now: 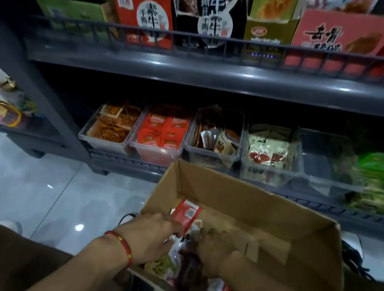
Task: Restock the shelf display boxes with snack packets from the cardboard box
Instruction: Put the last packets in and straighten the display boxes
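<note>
Both hands — left hand (149, 235), right hand (215, 252) — amid glossy packets (185, 213), corrugated cardboard box (276, 209)

Both hands in cardboard box (264, 207); left hand (148, 236) pinches red packet (186, 213); right hand (217, 250) among packets.

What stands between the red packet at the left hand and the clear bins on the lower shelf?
Only the cardboard box's far wall rises between the red packet, held up by the left hand, and the clear bins. Lifted over that wall, the path looks open; the bins' tops are uncovered, though the shelf above overhangs them.
</note>
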